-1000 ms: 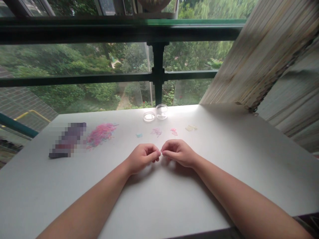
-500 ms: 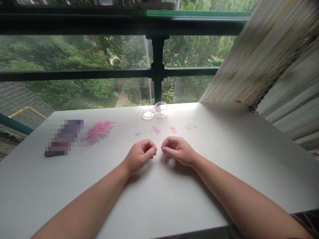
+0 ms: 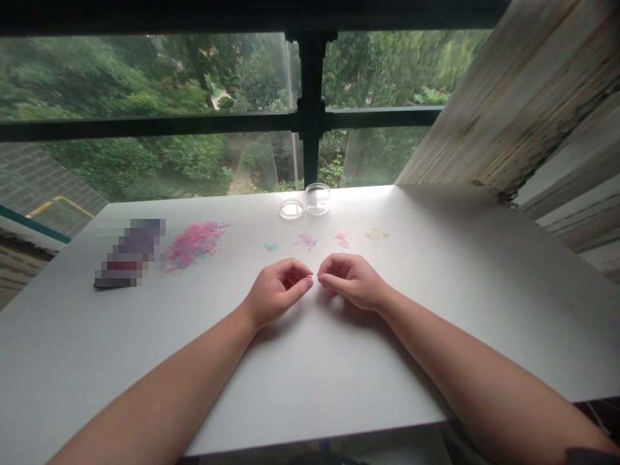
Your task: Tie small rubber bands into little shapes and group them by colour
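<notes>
Here, both hands (image 3: 278, 296) (image 3: 356, 282) pinch a tiny item (image 3: 312, 276) (indistinct) over a white table (image 3: 310, 368) by a window (image 3: 145, 161).

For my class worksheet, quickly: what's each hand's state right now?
Left hand: nearly closed in a pinch; whether it holds anything cannot be told.
Right hand: pinched closed; anything held is too small to identify.

No readable text, labels, brands, numbers or signs anywhere in view.

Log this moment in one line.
left hand: near right hand; tiny pale piece: between them; colored pile: on table, left; clear container: upright
</notes>
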The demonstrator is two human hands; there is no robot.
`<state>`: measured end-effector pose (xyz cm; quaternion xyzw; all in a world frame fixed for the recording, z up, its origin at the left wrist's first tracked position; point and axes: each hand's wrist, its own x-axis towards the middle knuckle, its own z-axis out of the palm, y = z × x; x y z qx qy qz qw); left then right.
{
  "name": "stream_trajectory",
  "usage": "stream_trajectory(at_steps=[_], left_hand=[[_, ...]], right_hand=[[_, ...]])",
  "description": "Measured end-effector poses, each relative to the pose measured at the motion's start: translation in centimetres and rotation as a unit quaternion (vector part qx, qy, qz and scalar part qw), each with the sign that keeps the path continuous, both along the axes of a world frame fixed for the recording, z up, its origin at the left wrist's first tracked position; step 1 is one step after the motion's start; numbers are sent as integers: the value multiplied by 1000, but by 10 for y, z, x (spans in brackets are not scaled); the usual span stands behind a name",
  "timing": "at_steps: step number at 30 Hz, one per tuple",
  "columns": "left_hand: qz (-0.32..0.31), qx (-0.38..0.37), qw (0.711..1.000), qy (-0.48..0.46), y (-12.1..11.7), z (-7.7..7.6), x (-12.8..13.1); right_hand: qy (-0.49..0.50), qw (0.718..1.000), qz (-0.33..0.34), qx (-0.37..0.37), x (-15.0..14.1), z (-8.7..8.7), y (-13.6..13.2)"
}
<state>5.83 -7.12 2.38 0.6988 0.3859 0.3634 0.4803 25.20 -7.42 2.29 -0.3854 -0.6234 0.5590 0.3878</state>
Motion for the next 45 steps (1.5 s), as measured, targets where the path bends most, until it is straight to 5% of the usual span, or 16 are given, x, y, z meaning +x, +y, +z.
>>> stream_trajectory(at_steps=[17,29,33,37,40,45], left_hand=[[45,46,997,30,0,3,1],[52,142,982,110,7,4,-5],[84,154,979,100,13,2,-7],[104,151,981,66,16,2,-9],[113,133,984,25,18,0,-10],[127,92,986,-53,23,-6,-11]], right_hand=[[-47,998,-9,36,0,0,-2],[-207,961,-52,174,0,3,-3],[-299,926,-95,211,2,2,3],[-429,852,-133,270,-5,6,21],[-504,800,-111,307,-13,12,37],[-559,758,-66,330,-21,13,53]])
